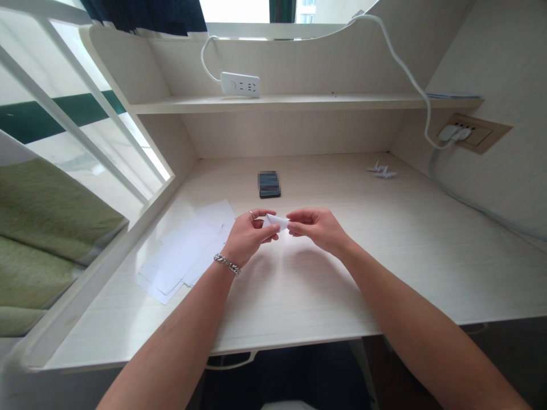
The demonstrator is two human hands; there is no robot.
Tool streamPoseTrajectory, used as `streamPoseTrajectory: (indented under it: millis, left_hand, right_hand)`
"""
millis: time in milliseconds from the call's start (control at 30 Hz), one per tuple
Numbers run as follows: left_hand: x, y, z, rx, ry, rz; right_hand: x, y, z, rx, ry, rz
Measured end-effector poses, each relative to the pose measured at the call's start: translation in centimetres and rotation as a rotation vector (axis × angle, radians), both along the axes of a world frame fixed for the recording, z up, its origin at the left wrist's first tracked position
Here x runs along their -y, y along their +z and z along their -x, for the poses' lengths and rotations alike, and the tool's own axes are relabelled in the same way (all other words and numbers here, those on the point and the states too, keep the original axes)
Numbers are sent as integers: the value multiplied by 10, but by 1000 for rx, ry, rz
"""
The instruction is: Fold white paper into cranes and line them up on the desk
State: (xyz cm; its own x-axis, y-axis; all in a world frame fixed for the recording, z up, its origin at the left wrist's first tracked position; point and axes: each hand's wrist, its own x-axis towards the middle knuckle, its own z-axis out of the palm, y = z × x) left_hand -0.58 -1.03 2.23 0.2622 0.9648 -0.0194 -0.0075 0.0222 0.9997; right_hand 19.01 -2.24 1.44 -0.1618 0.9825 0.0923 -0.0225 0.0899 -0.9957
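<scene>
A small folded piece of white paper is held just above the desk, between my two hands. My left hand grips its left part, thumb in front and fingers behind. At the paper's right end, the thumb and fingertips of my right hand pinch the tip. Parts of the paper are covered by my fingers. Loose white sheets lie overlapping on the desk, left of my left hand. Beyond my hands a dark phone-like object lies flat, its surface blurred out.
Two small folded paper cranes sit at the back right of the desk. On the shelf stands a white power strip. A white cable runs down to plugs in the wall socket. Slanted rails border the left side.
</scene>
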Motion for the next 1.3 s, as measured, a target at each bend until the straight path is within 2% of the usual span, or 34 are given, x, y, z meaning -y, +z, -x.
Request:
streamPoseTrajectory:
  millis: [167,333,500,833,1300]
  left_hand:
    - [1,0,-1,-30,-17,-43]
    - [0,-2,1,-49,-28,-82]
    - [-1,-3,3,-52,-56,-122]
    - [2,2,-1,-80,-107,-56]
    - [3,5,-3,-129,-16,-75]
  right_hand:
    - [0,-3,6,24,-18,-27]
    - [2,3,7,-43,-49,87]
    - [5,7,4,-61,3,168]
    - [4,2,10,26,19,130]
    - [5,-1,11,4,26,108]
